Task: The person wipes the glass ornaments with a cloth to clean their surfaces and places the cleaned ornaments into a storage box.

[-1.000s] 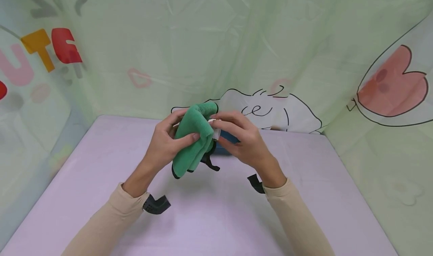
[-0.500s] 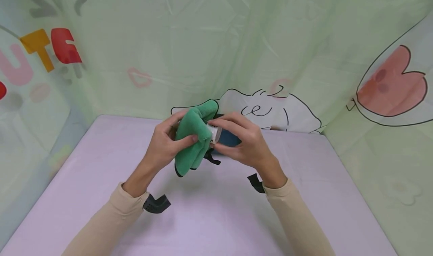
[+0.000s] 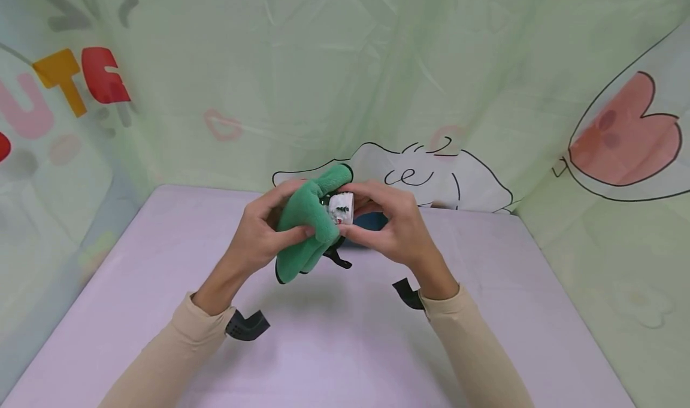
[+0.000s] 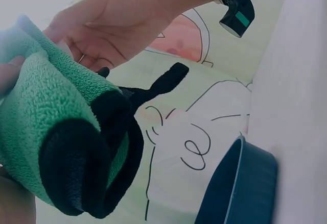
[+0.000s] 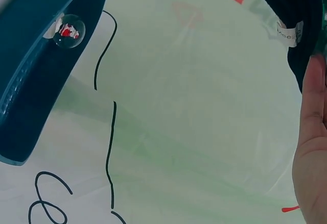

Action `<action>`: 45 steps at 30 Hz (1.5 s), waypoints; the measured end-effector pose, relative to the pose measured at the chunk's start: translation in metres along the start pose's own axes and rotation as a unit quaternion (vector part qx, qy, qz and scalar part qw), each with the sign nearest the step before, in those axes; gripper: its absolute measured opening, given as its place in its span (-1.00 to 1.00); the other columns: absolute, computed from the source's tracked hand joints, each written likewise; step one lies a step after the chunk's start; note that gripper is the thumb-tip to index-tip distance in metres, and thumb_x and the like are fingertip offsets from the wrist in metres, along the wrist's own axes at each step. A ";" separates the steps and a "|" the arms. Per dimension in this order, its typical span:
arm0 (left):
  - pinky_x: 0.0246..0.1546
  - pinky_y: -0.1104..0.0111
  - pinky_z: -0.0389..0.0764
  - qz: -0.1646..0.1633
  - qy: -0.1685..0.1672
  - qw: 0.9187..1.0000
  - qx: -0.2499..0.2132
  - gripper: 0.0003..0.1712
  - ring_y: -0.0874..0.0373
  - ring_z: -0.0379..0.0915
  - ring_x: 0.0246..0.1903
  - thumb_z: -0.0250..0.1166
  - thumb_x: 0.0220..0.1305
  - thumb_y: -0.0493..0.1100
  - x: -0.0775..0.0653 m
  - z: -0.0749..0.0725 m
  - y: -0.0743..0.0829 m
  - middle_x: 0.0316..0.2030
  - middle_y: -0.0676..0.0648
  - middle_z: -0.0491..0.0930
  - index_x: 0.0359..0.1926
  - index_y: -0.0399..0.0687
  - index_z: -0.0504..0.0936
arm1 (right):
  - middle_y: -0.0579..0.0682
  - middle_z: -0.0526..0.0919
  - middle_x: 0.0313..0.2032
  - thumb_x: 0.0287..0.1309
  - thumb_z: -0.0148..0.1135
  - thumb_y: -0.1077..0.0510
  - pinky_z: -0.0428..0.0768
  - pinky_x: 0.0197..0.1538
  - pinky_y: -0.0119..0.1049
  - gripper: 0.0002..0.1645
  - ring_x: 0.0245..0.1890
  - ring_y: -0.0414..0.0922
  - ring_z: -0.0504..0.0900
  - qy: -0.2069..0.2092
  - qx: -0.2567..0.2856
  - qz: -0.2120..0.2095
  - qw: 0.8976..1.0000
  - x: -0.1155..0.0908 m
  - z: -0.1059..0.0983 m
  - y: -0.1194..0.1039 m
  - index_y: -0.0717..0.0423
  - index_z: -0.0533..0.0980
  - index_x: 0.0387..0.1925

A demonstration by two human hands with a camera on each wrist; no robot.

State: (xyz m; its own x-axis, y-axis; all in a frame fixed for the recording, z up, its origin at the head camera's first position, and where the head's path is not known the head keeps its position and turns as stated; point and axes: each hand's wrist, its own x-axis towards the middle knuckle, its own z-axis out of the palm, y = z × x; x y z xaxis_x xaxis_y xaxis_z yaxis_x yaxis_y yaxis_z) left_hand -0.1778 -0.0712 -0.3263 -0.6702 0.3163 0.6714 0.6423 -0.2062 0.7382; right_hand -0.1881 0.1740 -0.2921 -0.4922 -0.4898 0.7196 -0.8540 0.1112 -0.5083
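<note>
My left hand (image 3: 263, 225) grips a folded green cloth (image 3: 304, 228) with black edging, thumb pressed on its near side. In the left wrist view, a black loop (image 4: 158, 86) hangs off the cloth's edge. My right hand (image 3: 396, 219) pinches the white base of a small snow globe (image 3: 342, 206) between thumb and fingers. A little green tree decorates that base. The globe end points into the cloth's fold and is mostly hidden there. Both hands hold these things up above the table. In the right wrist view, a white label (image 5: 289, 33) shows on the cloth's dark edge.
Behind the hands, a blue bin (image 3: 371, 222) stands on the pale lilac table (image 3: 334, 348). The right wrist view shows another snow globe (image 5: 70, 31) with a red and white figure in the bin. Printed curtains (image 3: 242, 66) enclose the table's back and sides.
The snow globe's base has turned in my right fingers, so its tree decoration now shows. The right fingers have shifted around the base; the cloth stays in my left hand.
</note>
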 end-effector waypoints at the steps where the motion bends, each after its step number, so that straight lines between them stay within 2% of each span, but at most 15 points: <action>1: -0.03 0.27 0.66 0.001 0.001 1.000 -0.001 -0.34 -0.02 0.56 -0.03 0.51 0.19 -0.24 0.000 0.000 0.000 0.11 -0.09 0.61 0.28 -0.32 0.49 | 0.03 0.71 -0.23 -0.01 0.52 0.30 0.74 -0.18 -0.27 -0.47 -0.30 -0.13 0.72 0.001 0.001 0.003 1.000 0.000 0.000 0.000 0.30 0.60 0.06; 4: -0.04 0.28 0.66 0.005 0.001 1.000 -0.005 -0.33 -0.02 0.56 -0.04 0.52 0.18 -0.27 -0.001 0.001 0.000 0.10 -0.09 0.61 0.28 -0.34 0.49 | 0.03 0.73 -0.27 -0.04 0.49 0.37 0.74 -0.21 -0.28 -0.47 -0.34 -0.14 0.71 0.004 0.002 0.013 1.000 0.001 0.000 -0.002 0.30 0.61 0.05; 12: 0.01 0.29 0.65 0.034 0.002 0.999 -0.005 -0.31 0.00 0.55 0.02 0.52 0.16 -0.31 -0.001 0.002 0.000 0.17 -0.10 0.57 0.29 -0.36 0.47 | 0.00 0.71 -0.36 0.08 0.38 0.36 0.72 -0.24 -0.30 -0.60 -0.40 -0.13 0.70 0.009 0.020 0.061 0.998 0.001 -0.001 -0.004 0.26 0.63 0.02; 16: 0.06 0.30 0.62 0.054 0.010 0.998 -0.014 -0.30 0.01 0.54 0.06 0.52 0.16 -0.30 -0.001 0.003 -0.001 0.21 -0.09 0.56 0.30 -0.33 0.48 | 0.00 0.70 -0.33 0.15 0.36 0.34 0.71 -0.20 -0.27 -0.64 -0.36 -0.09 0.68 0.007 0.059 0.093 0.994 0.002 -0.002 -0.006 0.27 0.62 0.02; 21: 0.03 0.30 0.62 0.050 0.022 0.998 -0.011 -0.30 0.04 0.56 0.00 0.52 0.19 -0.21 0.000 0.003 -0.003 0.17 -0.04 0.59 0.32 -0.23 0.49 | 0.03 0.67 -0.21 0.19 0.37 0.37 0.69 -0.08 -0.25 -0.55 -0.23 -0.05 0.64 -0.006 0.109 0.113 0.988 0.002 -0.001 -0.005 0.30 0.56 0.13; 25: 0.01 0.28 0.64 0.043 0.021 0.999 -0.014 -0.29 0.04 0.59 -0.03 0.53 0.19 -0.18 0.001 0.003 -0.003 0.16 -0.04 0.59 0.33 -0.21 0.48 | 0.06 0.65 -0.13 0.12 0.42 0.42 0.70 -0.05 -0.22 -0.48 -0.20 -0.04 0.65 -0.021 0.103 0.083 0.991 0.003 -0.001 -0.002 0.33 0.53 0.15; 30: 0.01 0.28 0.63 0.038 0.019 0.999 -0.015 -0.32 0.06 0.59 -0.04 0.53 0.18 -0.17 0.002 0.001 -0.002 0.11 0.02 0.62 0.30 -0.13 0.51 | 0.05 0.63 -0.10 0.07 0.48 0.41 0.71 -0.07 -0.22 -0.44 -0.20 -0.08 0.66 -0.030 0.058 0.032 0.997 0.003 0.001 -0.002 0.29 0.55 0.15; 34: 0.00 0.29 0.62 0.026 0.021 0.999 -0.012 -0.33 0.05 0.57 -0.06 0.52 0.17 -0.21 0.002 0.001 0.000 0.06 0.03 0.65 0.28 -0.22 0.50 | 0.03 0.62 -0.16 0.19 0.48 0.16 0.71 -0.10 -0.26 -0.48 -0.23 -0.12 0.65 -0.021 0.014 -0.005 1.000 0.003 0.002 -0.002 0.29 0.57 0.13; 38: 0.02 0.27 0.62 0.010 0.022 1.000 -0.004 -0.30 0.01 0.56 -0.03 0.49 0.14 -0.33 0.002 0.000 0.001 0.09 0.01 0.64 0.29 -0.33 0.45 | 0.04 0.62 -0.19 0.28 0.37 -0.13 0.69 -0.10 -0.31 -0.37 -0.24 -0.14 0.65 -0.008 -0.034 -0.042 0.998 0.004 0.003 -0.001 0.30 0.57 0.12; 45: 0.03 0.24 0.63 -0.016 0.032 0.999 0.008 -0.30 -0.02 0.56 0.00 0.42 0.08 -0.51 0.002 0.000 0.001 0.09 -0.01 0.63 0.29 -0.32 0.46 | 0.11 0.61 -0.14 0.29 0.34 -0.12 0.65 -0.07 -0.34 -0.38 -0.21 -0.09 0.62 -0.001 -0.084 -0.101 0.991 0.007 0.004 0.002 0.31 0.57 0.12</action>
State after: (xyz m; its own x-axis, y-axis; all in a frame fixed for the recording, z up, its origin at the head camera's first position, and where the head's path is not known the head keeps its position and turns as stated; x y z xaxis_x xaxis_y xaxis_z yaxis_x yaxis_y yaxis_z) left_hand -0.1783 -0.0712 -0.3239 -0.7130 0.2617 0.6506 0.6253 -0.1825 0.7587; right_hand -0.1926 0.1672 -0.2903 -0.3076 -0.5183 0.7980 -0.9514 0.1522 -0.2679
